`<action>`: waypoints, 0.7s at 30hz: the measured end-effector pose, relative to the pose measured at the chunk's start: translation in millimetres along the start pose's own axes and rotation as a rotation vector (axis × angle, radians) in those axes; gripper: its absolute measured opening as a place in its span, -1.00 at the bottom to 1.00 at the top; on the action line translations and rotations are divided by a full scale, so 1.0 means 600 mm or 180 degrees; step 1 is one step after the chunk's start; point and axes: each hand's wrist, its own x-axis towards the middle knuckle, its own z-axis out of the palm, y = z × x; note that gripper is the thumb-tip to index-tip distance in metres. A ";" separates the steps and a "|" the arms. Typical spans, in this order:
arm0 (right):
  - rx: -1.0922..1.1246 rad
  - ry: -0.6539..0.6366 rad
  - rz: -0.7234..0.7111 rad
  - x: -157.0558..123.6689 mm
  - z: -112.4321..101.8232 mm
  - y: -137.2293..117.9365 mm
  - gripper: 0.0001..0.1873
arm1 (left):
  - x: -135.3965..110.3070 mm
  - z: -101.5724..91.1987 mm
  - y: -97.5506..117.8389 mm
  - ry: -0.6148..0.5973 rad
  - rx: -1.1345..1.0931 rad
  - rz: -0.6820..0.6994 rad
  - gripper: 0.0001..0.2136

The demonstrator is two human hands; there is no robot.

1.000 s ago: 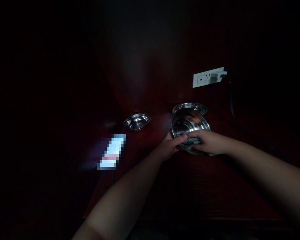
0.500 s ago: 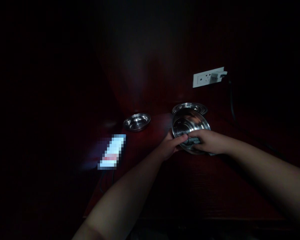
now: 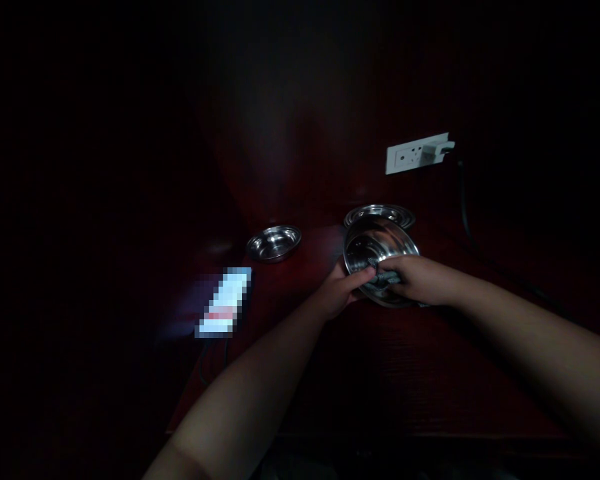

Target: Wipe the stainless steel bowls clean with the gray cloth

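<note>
A shiny metal bowl is tilted toward me above the dark red table. My left hand grips its lower left rim, thumb over the inside and fingers behind. Inside the bowl, my right hand is closed on a grey-green patterned cloth, pressed against the lower wall. A corner of the cloth shows below that hand. Behind the tilted bowl, partly covered by it, lies a stack of shallow metal dishes or plates; how many I cannot tell.
Another shallow metal bowl rests at the left on the table. A lit, blurred-out phone with a cable stands near the left edge. On the back wall, a white socket holds a plug with a dark cord.
My right hand has shifted slightly up and to the right inside the bowl with the cloth, changing its angle. My left hand and the bowl stay nearly where they were.
</note>
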 end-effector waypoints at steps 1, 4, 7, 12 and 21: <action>-0.0011 0.0011 0.0017 0.000 0.000 0.000 -0.70 | 0.000 -0.001 0.000 -0.0004 -0.0003 -0.0001 -0.35; 0.0002 0.0015 0.0055 0.000 0.000 0.000 -0.70 | 0.001 -0.003 -0.001 -0.0033 -0.0025 -0.0007 -0.36; 0.0075 0.0002 0.0053 0.000 0.001 0.002 -0.68 | 0.002 -0.003 -0.003 -0.0031 -0.0056 -0.0010 -0.36; 0.0162 0.0036 0.0063 0.000 0.001 0.001 -0.68 | 0.002 -0.003 -0.004 0.0056 -0.0106 0.0028 -0.37; 0.0224 -0.0031 0.0142 -0.003 -0.003 -0.004 -0.68 | 0.000 -0.001 -0.001 0.0063 -0.0090 0.0020 -0.39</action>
